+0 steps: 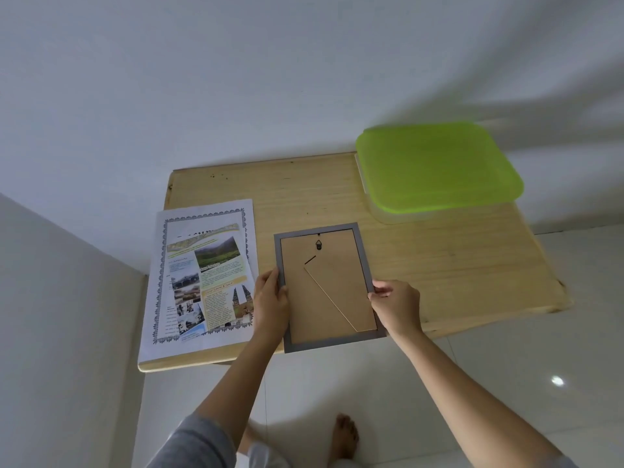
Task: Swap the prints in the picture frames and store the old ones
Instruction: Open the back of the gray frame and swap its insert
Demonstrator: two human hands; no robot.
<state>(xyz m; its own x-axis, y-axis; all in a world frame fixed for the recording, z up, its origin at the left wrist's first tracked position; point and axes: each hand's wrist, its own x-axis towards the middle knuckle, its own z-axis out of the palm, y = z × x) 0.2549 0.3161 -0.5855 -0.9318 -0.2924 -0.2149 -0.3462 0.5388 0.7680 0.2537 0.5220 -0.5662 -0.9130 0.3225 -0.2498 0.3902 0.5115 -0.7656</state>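
**Both hands hold a picture frame, back side up, at the table edge**

Head view: a grey picture frame is in the centre of the picture with its back turned up. The brown backing board shows a small black hanger near the top and a folded stand leg that runs diagonally. The lower end of the frame reaches past the near edge of the wooden table. I cannot tell if the frame lies flat on the table.

The left hand grasps the left side of the frame, with fingers curled round the edge. The right hand pinches the right side, thumb on the back.

Left of centre, just beside the left hand, printed sheets lie on the table. The top one has a black ornamental border, landscape photos and text blocks. The writing is too blurred to read.

In the upper right a clear box with a bright green lid stands on the far corner of the table. No label shows on it.

At the bottom centre a bare foot rests on the white tiled floor.
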